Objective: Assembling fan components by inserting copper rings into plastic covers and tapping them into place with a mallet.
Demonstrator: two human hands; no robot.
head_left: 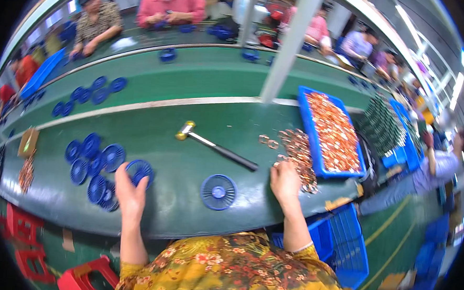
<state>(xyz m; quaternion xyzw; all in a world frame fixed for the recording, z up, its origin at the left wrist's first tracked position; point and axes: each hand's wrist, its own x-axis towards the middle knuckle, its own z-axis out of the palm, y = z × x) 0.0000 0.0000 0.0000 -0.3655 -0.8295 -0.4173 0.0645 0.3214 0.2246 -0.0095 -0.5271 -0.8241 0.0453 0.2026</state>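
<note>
My left hand [131,191] grips a blue slotted plastic disc [141,173] by its edge, thumb on one side and fingers on the other. Beside it lies a loose group of similar blue discs [79,171]. One more disc with a round hub [218,192] rests alone on the green table between my hands. My right hand [286,183] is at the near left side of a pile of small copper-coloured rings [301,151]. Its fingers are drawn together at the pile; what they hold, if anything, is hidden. A hammer with a yellow head and black handle [223,152] lies beyond the lone disc.
A blue tray [303,114] heaped with copper rings stands at the right, with stacked green parts [382,124] past it. A small cardboard box [28,142] sits far left. Behind the table, a green conveyor [183,74] carries blue discs past a metal post [289,51]; people work beyond.
</note>
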